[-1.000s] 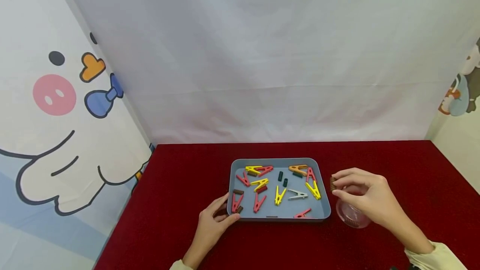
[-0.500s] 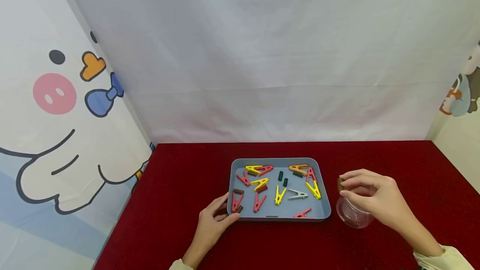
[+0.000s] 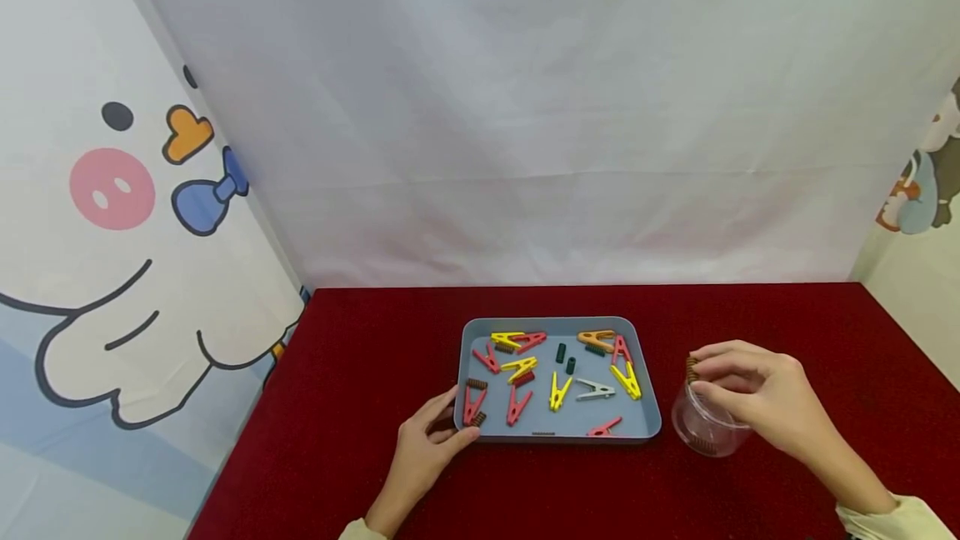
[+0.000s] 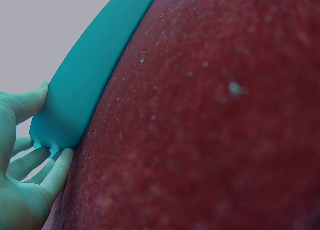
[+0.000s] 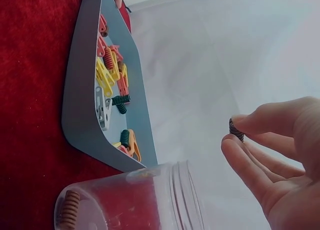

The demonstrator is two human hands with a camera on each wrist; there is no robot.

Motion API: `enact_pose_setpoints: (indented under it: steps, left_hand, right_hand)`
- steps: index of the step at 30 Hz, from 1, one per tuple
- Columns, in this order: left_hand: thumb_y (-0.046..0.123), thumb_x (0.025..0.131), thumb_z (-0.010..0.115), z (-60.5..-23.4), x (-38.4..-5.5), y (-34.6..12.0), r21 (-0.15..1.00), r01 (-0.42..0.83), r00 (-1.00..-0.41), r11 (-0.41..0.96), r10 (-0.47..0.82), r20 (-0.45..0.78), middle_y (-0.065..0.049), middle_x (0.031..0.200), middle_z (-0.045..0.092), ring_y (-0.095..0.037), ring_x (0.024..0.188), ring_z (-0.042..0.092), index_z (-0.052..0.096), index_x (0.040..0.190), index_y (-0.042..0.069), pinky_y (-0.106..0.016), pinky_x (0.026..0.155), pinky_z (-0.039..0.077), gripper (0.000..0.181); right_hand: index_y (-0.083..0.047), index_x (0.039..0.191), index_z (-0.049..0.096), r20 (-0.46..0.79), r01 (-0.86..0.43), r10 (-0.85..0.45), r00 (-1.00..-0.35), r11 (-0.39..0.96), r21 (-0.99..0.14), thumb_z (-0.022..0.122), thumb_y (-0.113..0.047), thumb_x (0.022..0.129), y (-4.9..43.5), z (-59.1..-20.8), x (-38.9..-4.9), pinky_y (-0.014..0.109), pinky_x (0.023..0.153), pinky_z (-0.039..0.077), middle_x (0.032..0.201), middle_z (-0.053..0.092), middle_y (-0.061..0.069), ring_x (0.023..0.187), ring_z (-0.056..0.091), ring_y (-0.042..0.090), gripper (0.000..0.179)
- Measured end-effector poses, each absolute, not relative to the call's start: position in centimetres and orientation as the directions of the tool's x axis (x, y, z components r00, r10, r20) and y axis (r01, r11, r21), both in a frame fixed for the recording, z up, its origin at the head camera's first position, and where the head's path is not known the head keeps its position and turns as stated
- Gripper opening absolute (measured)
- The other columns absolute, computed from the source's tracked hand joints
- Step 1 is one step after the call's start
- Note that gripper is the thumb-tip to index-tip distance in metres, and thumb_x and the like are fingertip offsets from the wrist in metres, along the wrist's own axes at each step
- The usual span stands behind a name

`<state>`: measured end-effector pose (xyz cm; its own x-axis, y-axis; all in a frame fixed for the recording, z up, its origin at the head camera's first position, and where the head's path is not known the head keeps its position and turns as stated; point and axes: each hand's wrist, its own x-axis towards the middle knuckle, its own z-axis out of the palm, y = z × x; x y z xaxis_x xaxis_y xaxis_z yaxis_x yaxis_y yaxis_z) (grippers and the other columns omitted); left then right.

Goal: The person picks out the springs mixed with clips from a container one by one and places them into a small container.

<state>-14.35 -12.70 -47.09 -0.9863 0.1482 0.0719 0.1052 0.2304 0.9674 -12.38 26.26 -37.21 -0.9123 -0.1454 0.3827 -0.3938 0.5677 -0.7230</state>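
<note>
My right hand point(image 3: 765, 394) pinches a small brown coil spring point(image 5: 236, 130) between thumb and fingertips. It holds the spring above the mouth of a clear jar point(image 3: 712, 425). Inside the jar, another brown spring point(image 5: 70, 210) lies at the bottom. My left hand point(image 3: 423, 448) grips the near left corner of a blue-grey tray point(image 3: 555, 438), thumb at the rim and fingers against the outer wall. Loose clip halves lie in the tray, such as a yellow one point(image 3: 559, 392) and a grey one point(image 3: 596, 390). Among them are several springs, including a dark green one point(image 3: 561, 352).
A red cloth point(image 3: 375, 357) covers the table, and the jar stands just right of the tray. White fabric point(image 3: 570, 148) hangs along the table's back edge. A cartoon-printed sheet point(image 3: 67, 298) hangs at the left, another printed sheet point(image 3: 918, 190) at the right.
My right hand has moved rightward with the spring, from beside the tray to over the jar's mouth. The left hand and the tray have stayed in place.
</note>
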Motion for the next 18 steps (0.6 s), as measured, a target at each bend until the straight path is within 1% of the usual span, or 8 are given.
enact_pose_setpoints:
  steps: [4,10,18]
  left_hand:
    - [0.018,0.073,0.072,-47.07,-14.33,-12.72,0.968,0.100,-0.986,0.231,0.153,0.065,-0.013,0.127,0.045,-0.028,0.107,0.049,0.044,0.129,0.006,-0.024,0.074,0.048,0.064]
    - [0.018,0.073,0.072,-47.12,-14.32,-12.76,0.967,0.101,-0.986,0.232,0.156,0.065,-0.013,0.126,0.045,-0.027,0.107,0.049,0.044,0.129,0.006,-0.024,0.073,0.048,0.064]
    - [0.018,0.073,0.072,-47.16,-14.32,-12.78,0.968,0.108,-0.985,0.227,0.154,0.074,-0.012,0.126,0.046,-0.027,0.107,0.049,0.044,0.129,0.006,-0.025,0.074,0.048,0.064]
  right_hand:
    - [-0.010,0.085,0.068,0.370,-0.377,-0.134,-0.920,0.566,-0.733,0.074,-0.005,0.069,26.41,-37.35,-12.24,0.019,0.063,0.049,0.097,0.061,0.004,0.076,0.061,0.009,0.018]
    - [-0.010,0.083,0.068,0.363,-0.361,-0.117,-0.924,0.576,-0.733,0.073,-0.006,0.070,26.70,-37.62,-12.18,0.020,0.061,0.050,0.096,0.061,0.004,0.074,0.061,0.009,0.014]
    - [-0.010,0.084,0.068,0.354,-0.342,-0.099,-0.930,0.590,-0.731,0.073,-0.006,0.071,27.22,-37.66,-11.99,0.020,0.060,0.049,0.097,0.061,0.006,0.075,0.061,0.008,0.014]
